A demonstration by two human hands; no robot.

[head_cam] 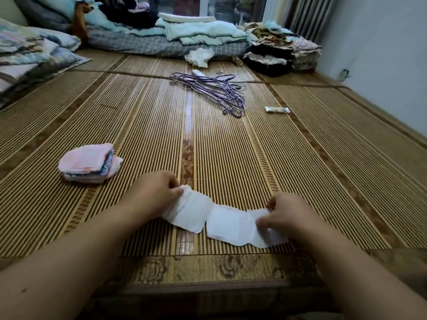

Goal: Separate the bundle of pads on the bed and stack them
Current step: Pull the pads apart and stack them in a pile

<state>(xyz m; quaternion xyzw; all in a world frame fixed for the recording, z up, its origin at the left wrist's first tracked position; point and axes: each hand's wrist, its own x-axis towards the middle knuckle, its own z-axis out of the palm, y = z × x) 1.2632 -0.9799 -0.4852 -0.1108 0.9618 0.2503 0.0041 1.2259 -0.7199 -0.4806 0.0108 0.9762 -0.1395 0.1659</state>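
A white pad [227,224] lies unfolded in three sections across the bamboo mat [231,146], close to the bed's front edge. My left hand [154,192] pinches its left end, which is slightly raised and curled. My right hand [291,215] pinches its right end against the mat. To the left lies a small stack of folded pads [89,162] in pink and patterned wrappers, apart from both hands.
Purple wire hangers [215,88] lie in a heap mid-mat, with a small wrapped packet [276,109] to their right. Folded bedding [203,33], clothes piles [282,49] and pillows [30,56] line the far side and left. A wall runs along the right.
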